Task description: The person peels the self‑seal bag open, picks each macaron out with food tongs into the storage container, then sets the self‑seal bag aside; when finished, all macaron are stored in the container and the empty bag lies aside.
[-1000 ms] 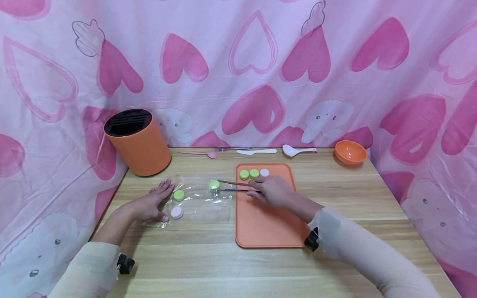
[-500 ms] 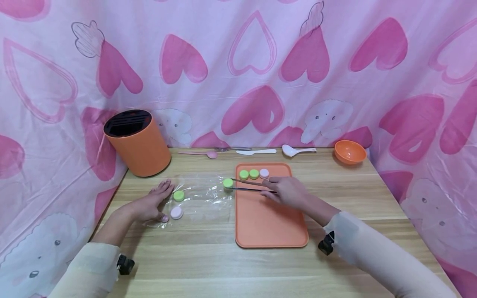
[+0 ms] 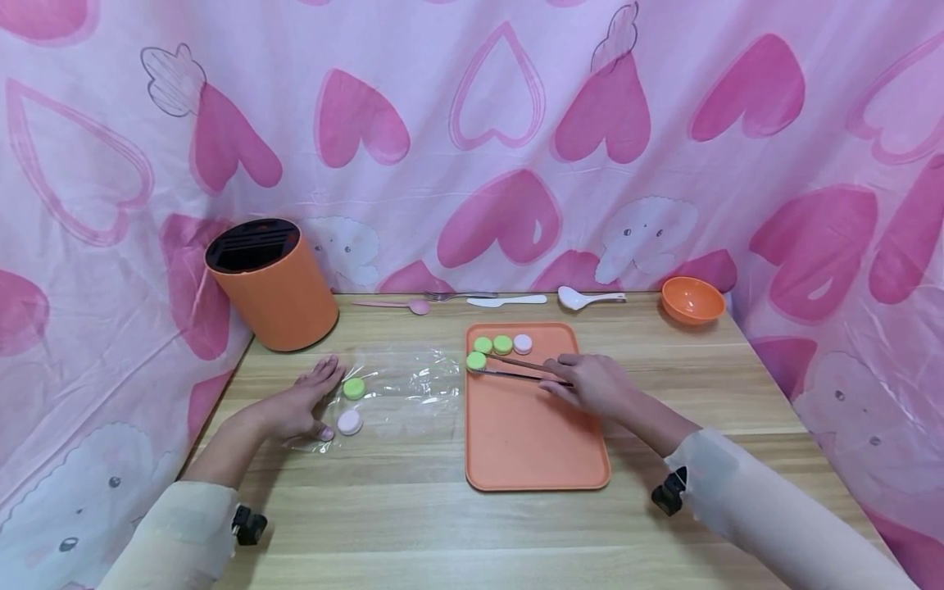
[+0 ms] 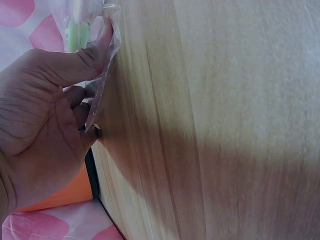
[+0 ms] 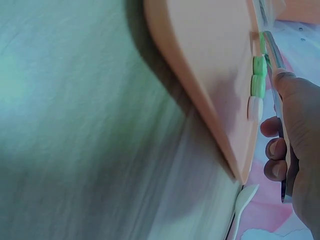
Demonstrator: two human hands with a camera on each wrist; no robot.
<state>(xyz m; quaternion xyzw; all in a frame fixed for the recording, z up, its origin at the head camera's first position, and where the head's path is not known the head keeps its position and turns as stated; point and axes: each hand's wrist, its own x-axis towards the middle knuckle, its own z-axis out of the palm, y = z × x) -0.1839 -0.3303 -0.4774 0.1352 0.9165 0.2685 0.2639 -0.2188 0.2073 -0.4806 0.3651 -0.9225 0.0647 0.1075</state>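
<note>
My right hand (image 3: pixel 593 381) grips metal tongs (image 3: pixel 519 376), also seen in the right wrist view. Their tips pinch a green macaron (image 3: pixel 476 361) over the upper left corner of the orange tray (image 3: pixel 534 442). Along the tray's far edge sit two green macarons (image 3: pixel 502 345) and one pale pink macaron (image 3: pixel 522 344). My left hand (image 3: pixel 298 407) rests with spread fingers on the left end of a crinkled clear plastic film (image 3: pixel 406 393). Close to its fingers lie another green macaron (image 3: pixel 354 388) and a whitish pink macaron (image 3: pixel 350 422).
An orange knife block (image 3: pixel 283 287) stands at the back left. Along the back edge lie a pink spoon (image 3: pixel 419 306), a fork (image 3: pixel 465 294), a white knife (image 3: pixel 507 301) and a white soup spoon (image 3: pixel 575 299). An orange bowl (image 3: pixel 693 301) sits at the back right.
My right hand has moved right, carrying the green macaron in the tongs from above the plastic film to over the tray's corner. The left hand has stayed in place.
</note>
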